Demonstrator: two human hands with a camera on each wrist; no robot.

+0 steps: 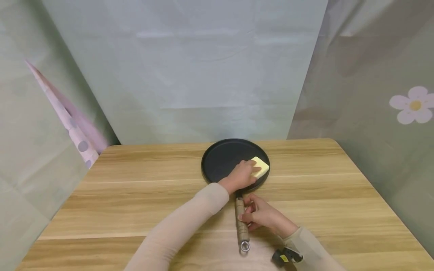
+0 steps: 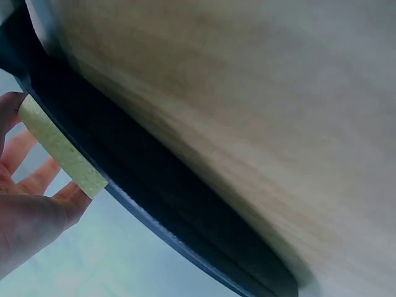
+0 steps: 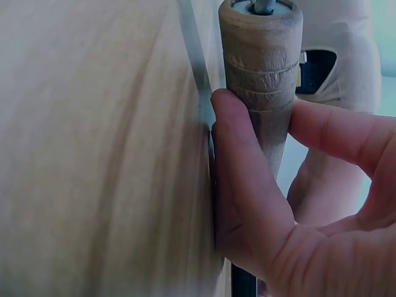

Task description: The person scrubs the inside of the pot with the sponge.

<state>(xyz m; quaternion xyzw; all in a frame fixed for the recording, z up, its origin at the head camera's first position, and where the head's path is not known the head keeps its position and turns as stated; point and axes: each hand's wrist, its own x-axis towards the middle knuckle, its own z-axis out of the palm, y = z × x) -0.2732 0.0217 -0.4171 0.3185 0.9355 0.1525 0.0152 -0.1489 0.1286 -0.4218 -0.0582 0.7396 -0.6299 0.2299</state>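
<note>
A black flat round pan [image 1: 220, 160] lies on the table, its wooden handle [image 1: 242, 230] pointing toward me. My left hand [image 1: 240, 175] reaches across it and grips a pale yellow sponge [image 1: 262, 165] near the pan's right rim. In the left wrist view, thumb and fingers hold the sponge [image 2: 62, 148] by its edges, flat against the pan's surface. My right hand [image 1: 266, 217] pinches the handle from the right side. From the right wrist, the handle [image 3: 263, 62] shows between thumb and fingers, with the hand close to the tabletop.
The wood-grain table [image 1: 135, 203] spreads out on both sides of the pan. Its far edge meets a pale hanging curtain [image 1: 203, 75], and more fabric hangs at left and right. A metal ring [image 1: 245, 246] ends the handle. A black wrist device [image 1: 286, 256] sits at my right sleeve.
</note>
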